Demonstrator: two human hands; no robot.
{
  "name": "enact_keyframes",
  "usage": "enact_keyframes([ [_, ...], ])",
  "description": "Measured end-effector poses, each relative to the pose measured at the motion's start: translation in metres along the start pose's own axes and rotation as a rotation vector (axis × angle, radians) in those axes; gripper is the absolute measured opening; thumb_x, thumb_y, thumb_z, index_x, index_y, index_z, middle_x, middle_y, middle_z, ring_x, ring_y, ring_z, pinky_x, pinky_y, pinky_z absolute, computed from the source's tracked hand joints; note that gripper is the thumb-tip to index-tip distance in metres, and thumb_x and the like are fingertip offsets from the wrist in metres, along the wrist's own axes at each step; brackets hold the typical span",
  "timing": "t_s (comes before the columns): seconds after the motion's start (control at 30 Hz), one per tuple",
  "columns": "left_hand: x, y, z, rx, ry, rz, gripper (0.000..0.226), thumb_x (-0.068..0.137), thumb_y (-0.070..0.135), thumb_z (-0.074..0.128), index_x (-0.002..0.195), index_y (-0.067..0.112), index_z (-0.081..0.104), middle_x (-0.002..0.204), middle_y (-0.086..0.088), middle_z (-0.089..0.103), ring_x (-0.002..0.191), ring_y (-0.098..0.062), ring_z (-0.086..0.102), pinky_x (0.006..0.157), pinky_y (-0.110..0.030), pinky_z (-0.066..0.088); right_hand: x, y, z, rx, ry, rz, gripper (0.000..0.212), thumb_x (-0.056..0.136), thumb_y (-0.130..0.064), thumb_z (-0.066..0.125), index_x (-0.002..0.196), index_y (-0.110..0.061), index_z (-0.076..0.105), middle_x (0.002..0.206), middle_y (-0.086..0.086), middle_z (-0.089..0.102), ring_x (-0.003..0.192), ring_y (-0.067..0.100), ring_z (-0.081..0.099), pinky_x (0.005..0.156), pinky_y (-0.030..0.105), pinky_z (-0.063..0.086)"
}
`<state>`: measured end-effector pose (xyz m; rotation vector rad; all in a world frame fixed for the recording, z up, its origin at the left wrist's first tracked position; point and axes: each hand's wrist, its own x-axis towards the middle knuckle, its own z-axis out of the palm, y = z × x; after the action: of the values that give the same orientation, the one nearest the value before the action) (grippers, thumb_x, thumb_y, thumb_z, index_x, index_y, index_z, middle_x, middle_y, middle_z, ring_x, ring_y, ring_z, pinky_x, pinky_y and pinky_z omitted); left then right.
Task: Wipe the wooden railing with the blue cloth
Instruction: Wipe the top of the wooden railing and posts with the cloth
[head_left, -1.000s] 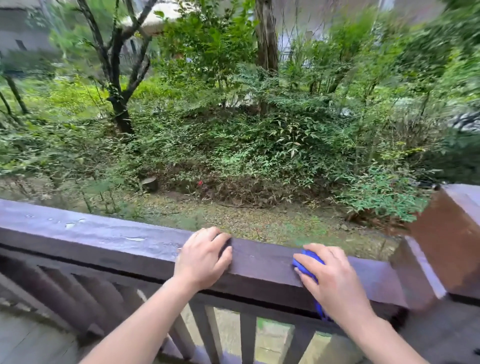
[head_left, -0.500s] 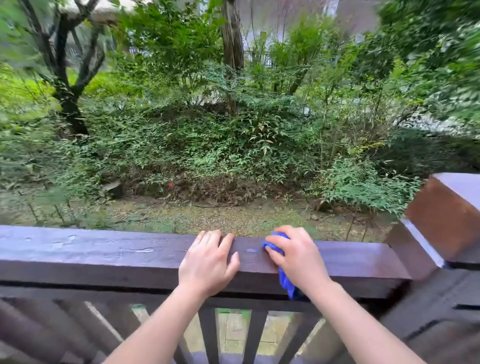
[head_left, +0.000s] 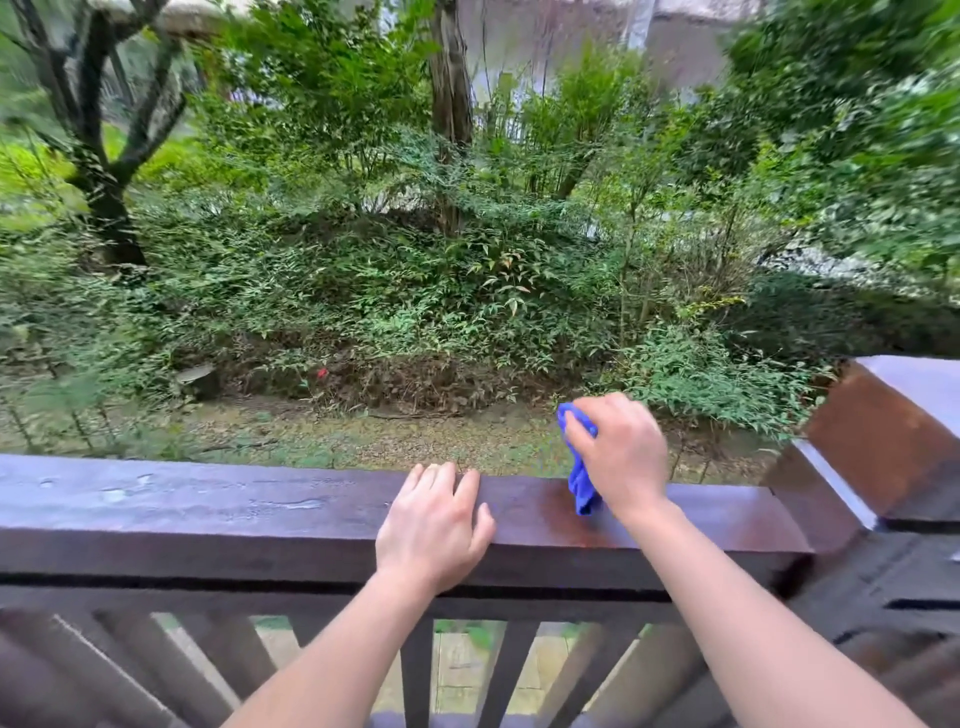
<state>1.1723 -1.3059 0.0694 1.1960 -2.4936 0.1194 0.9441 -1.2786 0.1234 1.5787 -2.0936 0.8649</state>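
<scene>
A dark brown wooden railing (head_left: 208, 514) runs across the lower part of the view, its top wet and glossy. My left hand (head_left: 434, 525) rests flat on the top rail near the middle, fingers draped over the far edge. My right hand (head_left: 621, 457) is raised just above the rail to the right and grips a bunched blue cloth (head_left: 581, 483). The cloth hangs down from the fist, and its lower end touches the rail top. Most of the cloth is hidden inside the hand.
A thick square corner post (head_left: 883, 441) ends the railing at the right. Vertical and slanted balusters (head_left: 415, 670) fill the space under the rail. Beyond the rail lie gravel ground, dense shrubs and tree trunks (head_left: 452, 104).
My right hand has lifted off the rail's near face and top, carrying the blue cloth up and slightly right. My left hand has stayed on the rail.
</scene>
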Motion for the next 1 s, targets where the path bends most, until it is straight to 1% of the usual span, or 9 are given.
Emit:
enact_keyframes([
  [0.1,0.001,-0.001,0.002,-0.003,0.016,-0.010,0.048,0.091,0.043,0.035,0.114,0.014,0.065,0.099,-0.009,0.064,0.098,-0.031,0.060,0.102,-0.044,0.047,-0.009,-0.005,-0.005,0.109,0.155,-0.036,0.023,0.089,-0.032,0.065,0.108,-0.019,0.069,0.106,0.007,0.062,0.092,0.029,0.052,0.081,0.040,0.045],
  [0.27,0.001,-0.001,0.004,-0.007,0.025,-0.004,0.044,0.088,0.042,0.042,0.110,0.013,0.067,0.095,-0.010,0.063,0.094,-0.032,0.061,0.100,-0.046,0.049,-0.093,-0.008,0.006,0.237,-0.190,-0.225,0.033,0.089,-0.051,0.056,0.115,-0.031,0.063,0.122,-0.001,0.054,0.106,0.024,0.047,0.096,0.029,0.039],
  [0.37,0.001,-0.001,0.004,0.000,0.013,-0.006,0.043,0.088,0.041,0.040,0.109,0.013,0.067,0.095,-0.010,0.063,0.095,-0.033,0.061,0.102,-0.047,0.048,-0.079,-0.012,0.010,0.243,-0.284,-0.350,0.027,0.091,-0.045,0.055,0.111,-0.030,0.066,0.120,-0.002,0.058,0.101,0.026,0.052,0.092,0.034,0.044],
  [0.5,0.000,0.000,-0.001,0.003,-0.014,0.003,0.053,0.090,0.041,0.033,0.124,0.015,0.064,0.105,-0.009,0.065,0.105,-0.030,0.061,0.115,-0.050,0.037,-0.054,-0.032,0.018,0.190,-0.235,-0.137,0.014,0.084,-0.027,0.071,0.097,-0.024,0.073,0.106,0.004,0.064,0.090,0.032,0.053,0.082,0.035,0.047],
  [0.57,-0.001,-0.003,-0.002,-0.040,-0.028,0.000,0.052,0.091,0.040,0.031,0.123,0.016,0.063,0.108,-0.007,0.064,0.108,-0.028,0.059,0.118,-0.050,0.032,-0.071,-0.051,0.023,0.229,-0.226,-0.176,0.012,0.084,-0.030,0.066,0.094,-0.028,0.071,0.105,-0.003,0.064,0.086,0.026,0.051,0.078,0.029,0.045],
  [0.67,-0.004,-0.012,-0.006,-0.189,0.071,0.012,0.037,0.088,0.032,0.041,0.107,0.015,0.068,0.107,-0.005,0.065,0.102,-0.028,0.061,0.107,-0.045,0.044,-0.077,-0.057,0.026,0.258,-0.266,-0.344,0.015,0.084,-0.033,0.061,0.096,-0.028,0.069,0.105,-0.007,0.064,0.083,0.024,0.051,0.076,0.027,0.046],
  [0.77,-0.009,-0.027,-0.013,-0.221,0.166,0.070,0.028,0.085,0.026,0.050,0.101,0.013,0.069,0.106,-0.006,0.066,0.097,-0.029,0.061,0.088,-0.040,0.049,-0.055,-0.054,0.027,0.221,-0.267,-0.203,0.012,0.081,-0.024,0.072,0.093,-0.023,0.073,0.104,0.000,0.066,0.085,0.029,0.053,0.077,0.034,0.048],
  [0.83,-0.014,-0.051,-0.020,-0.157,0.209,0.049,0.030,0.084,0.027,0.052,0.103,0.014,0.071,0.108,-0.007,0.068,0.100,-0.030,0.062,0.089,-0.040,0.050,-0.063,-0.069,0.029,0.243,-0.227,-0.154,0.010,0.081,-0.027,0.072,0.091,-0.026,0.073,0.103,-0.001,0.065,0.085,0.027,0.052,0.076,0.033,0.049],
  [1.0,-0.038,-0.138,-0.030,0.035,0.155,-0.128,0.042,0.087,0.034,0.044,0.110,0.013,0.072,0.115,-0.012,0.069,0.107,-0.033,0.064,0.099,-0.050,0.049,-0.072,-0.083,0.036,0.297,-0.294,-0.364,0.014,0.084,-0.034,0.065,0.097,-0.031,0.068,0.107,-0.005,0.063,0.087,0.024,0.052,0.077,0.029,0.048],
])
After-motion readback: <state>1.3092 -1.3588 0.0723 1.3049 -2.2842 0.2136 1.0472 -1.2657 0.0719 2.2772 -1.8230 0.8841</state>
